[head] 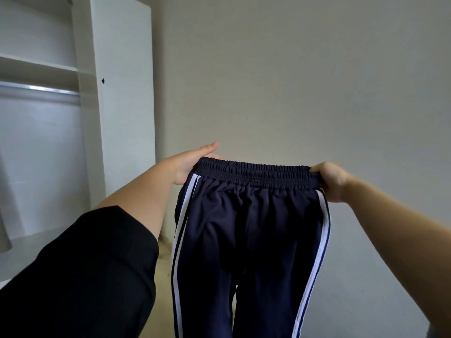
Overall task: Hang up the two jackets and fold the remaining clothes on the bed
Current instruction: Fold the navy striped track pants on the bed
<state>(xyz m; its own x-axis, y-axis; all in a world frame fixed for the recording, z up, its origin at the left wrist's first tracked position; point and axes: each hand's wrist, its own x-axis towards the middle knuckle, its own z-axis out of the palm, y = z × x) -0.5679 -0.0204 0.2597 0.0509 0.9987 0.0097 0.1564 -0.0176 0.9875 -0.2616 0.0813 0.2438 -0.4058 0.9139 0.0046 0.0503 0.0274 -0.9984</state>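
A pair of navy track pants (249,228) with white side stripes hangs in the air in front of me, held up by its elastic waistband. My left hand (189,164) grips the waistband's left end, thumb up and fingers behind the fabric. My right hand (330,180) grips the right end with curled fingers. Both legs of the pants drop straight down out of the bottom of the view. The bed and the jackets are out of view.
An open white wardrobe (122,93) stands at the left, with a shelf and a metal hanging rail (41,90). A grey garment edge (3,215) hangs at the far left. A plain wall fills the background, with pale wood floor below.
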